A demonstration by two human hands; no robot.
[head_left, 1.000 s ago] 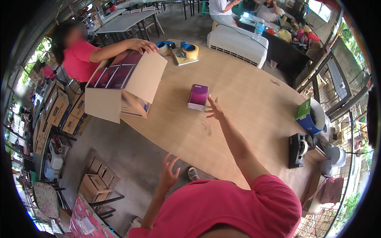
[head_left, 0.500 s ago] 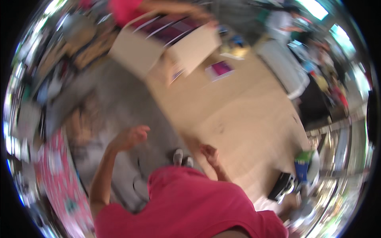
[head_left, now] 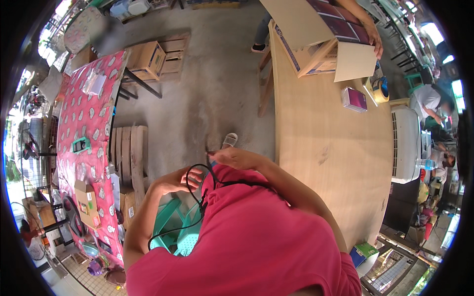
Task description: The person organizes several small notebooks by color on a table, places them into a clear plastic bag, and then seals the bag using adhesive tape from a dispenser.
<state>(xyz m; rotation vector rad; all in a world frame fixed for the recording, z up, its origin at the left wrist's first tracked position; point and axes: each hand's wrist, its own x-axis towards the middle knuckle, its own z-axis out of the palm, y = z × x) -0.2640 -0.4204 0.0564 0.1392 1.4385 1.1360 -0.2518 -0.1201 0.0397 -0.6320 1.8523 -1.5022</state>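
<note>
My left hand (head_left: pixel 183 181) is in front of my body, its fingers loosely curled and apart, with nothing visible in it. A thin black cable (head_left: pixel 190 172) loops beside its fingertips and runs along my pink shirt (head_left: pixel 256 237). My right hand (head_left: pixel 231 158) is at my waist, the fingers drawn together. A small dark bit shows at its fingertips, too small to name. Below the left forearm stands a green plastic stool (head_left: pixel 168 217), partly hidden by my arm and shirt.
To the right is a wooden table (head_left: pixel 331 163) with an open carton (head_left: pixel 306 39) of purple boxes, another person's hand (head_left: pixel 374 39) on it, and a small purple box (head_left: pixel 354 99). At left, a pink-covered table (head_left: pixel 94 118) stands near pallets (head_left: pixel 131 153) and a closed carton (head_left: pixel 147 60).
My view has swung to the right, so the wooden table and carton sit further right. My hands have come closer together in front of my body.
</note>
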